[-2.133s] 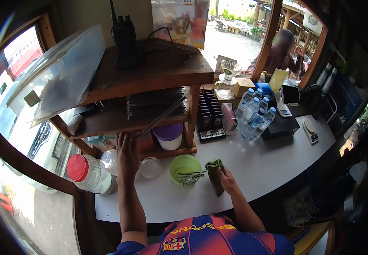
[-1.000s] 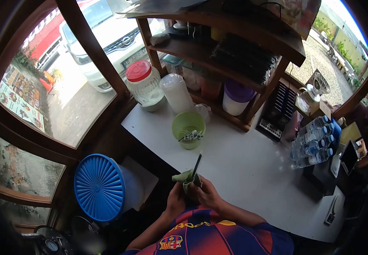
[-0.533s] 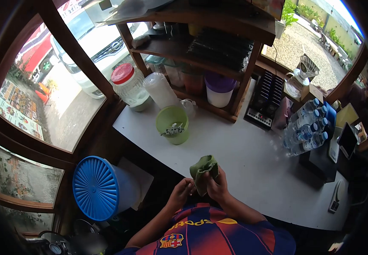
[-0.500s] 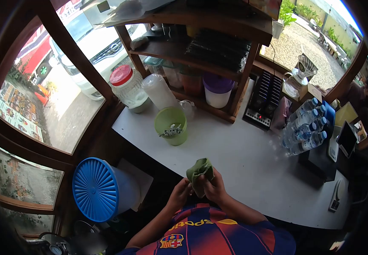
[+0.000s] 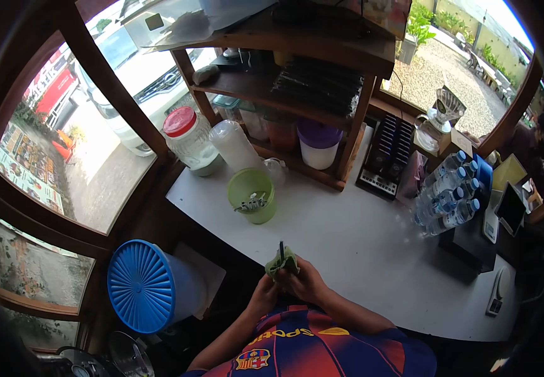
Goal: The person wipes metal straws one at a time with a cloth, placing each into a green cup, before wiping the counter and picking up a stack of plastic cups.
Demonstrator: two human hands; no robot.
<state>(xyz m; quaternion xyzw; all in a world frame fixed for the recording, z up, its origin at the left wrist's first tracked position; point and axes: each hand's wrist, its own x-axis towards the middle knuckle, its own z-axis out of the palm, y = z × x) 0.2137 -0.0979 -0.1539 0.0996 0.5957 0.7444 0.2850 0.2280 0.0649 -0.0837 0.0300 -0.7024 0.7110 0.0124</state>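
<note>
A crumpled green cloth is held in front of my chest, above the front edge of the white table. Out of its top sticks a thin dark piece, perhaps the handle of some cutlery; the rest of it is hidden. My right hand is closed round the cloth from the right. My left hand is closed at the cloth's lower left, with its fingertips partly hidden. Beyond my hands stands a light green bucket, with several pieces of metal cutlery in it.
A red-lidded jar, a stack of clear plastic cups and a wooden shelf line the table's back. Water bottles stand to the right, near a small scale. A blue-lidded container is at lower left.
The cloth has moved slightly left and down, now bunched round a thin dark piece that shows at its top. My two hands have come closer together.
</note>
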